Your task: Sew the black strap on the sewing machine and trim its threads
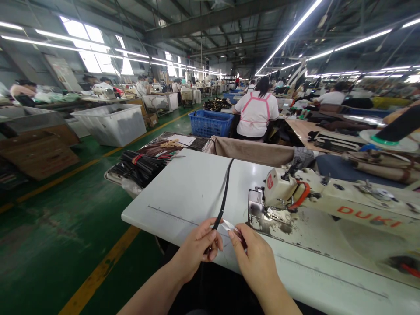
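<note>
Black strap (223, 194) lies across the white sewing table (183, 188), its lower end pinched between the thumb and fingers of the left hand (197, 247) at the near edge. The right hand (254, 258) is just beside it, fingers closed in a pinch on a small metal cutter (233, 228), whose shiny tip almost touches the strap; its exact form is partly hidden by the fingers. Neither hand is spread. To the right, a cream DUKI sewing machine (292, 192) stands on the same table, with an orange loop on its head and a scuffed metal plate beside the needle area. Rolled tan material (383, 166) lies beyond the machine at the far right. Past the table's far left corner, a bundle of black strips (141, 168) sits on a cluttered work surface. Beige fabric (252, 151) stretches along the table's far edge. Farther on, a co-worker in a white top and pink apron (256, 113) sits beside a blue plastic crate (211, 122). A white bin (111, 124) and a cardboard box (36, 153) stand on the green floor (82, 262) to the left.
</note>
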`<move>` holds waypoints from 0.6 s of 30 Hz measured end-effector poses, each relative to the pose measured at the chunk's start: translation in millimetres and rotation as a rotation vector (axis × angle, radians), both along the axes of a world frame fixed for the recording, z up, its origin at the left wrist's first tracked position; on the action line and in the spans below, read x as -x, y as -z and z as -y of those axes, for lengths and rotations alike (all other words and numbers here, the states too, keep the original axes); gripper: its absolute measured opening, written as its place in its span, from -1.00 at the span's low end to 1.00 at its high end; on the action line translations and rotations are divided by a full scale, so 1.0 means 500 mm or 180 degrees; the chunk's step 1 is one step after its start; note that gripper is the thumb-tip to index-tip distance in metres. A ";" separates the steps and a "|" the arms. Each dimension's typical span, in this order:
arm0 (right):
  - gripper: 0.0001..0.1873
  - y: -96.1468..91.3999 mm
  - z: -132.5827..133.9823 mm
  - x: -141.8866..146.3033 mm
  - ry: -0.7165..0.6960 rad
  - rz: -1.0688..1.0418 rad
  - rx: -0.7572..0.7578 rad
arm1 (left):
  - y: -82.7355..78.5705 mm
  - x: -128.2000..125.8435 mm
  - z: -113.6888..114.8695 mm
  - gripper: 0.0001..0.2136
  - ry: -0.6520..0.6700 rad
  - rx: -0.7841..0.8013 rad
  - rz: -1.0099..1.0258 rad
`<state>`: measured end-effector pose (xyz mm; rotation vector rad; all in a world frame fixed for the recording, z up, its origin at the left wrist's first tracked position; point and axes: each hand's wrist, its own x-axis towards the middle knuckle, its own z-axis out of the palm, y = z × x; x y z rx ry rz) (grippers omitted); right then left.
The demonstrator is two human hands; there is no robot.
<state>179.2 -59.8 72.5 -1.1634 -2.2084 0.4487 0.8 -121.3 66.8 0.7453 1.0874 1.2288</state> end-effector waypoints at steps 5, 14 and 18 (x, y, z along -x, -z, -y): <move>-0.63 -0.002 0.002 0.001 -0.0084 0.0067 -0.0140 | -0.011 -0.004 -0.001 -0.57 0.0046 -0.0036 0.0193; -0.56 0.004 -0.007 0.002 0.0064 -0.0111 -0.0436 | -0.015 -0.019 0.001 -0.53 0.0177 -0.0014 0.0230; -0.58 0.000 -0.008 -0.003 0.0110 -0.0222 -0.0375 | -0.018 -0.019 0.000 -0.52 0.0193 -0.0035 0.0244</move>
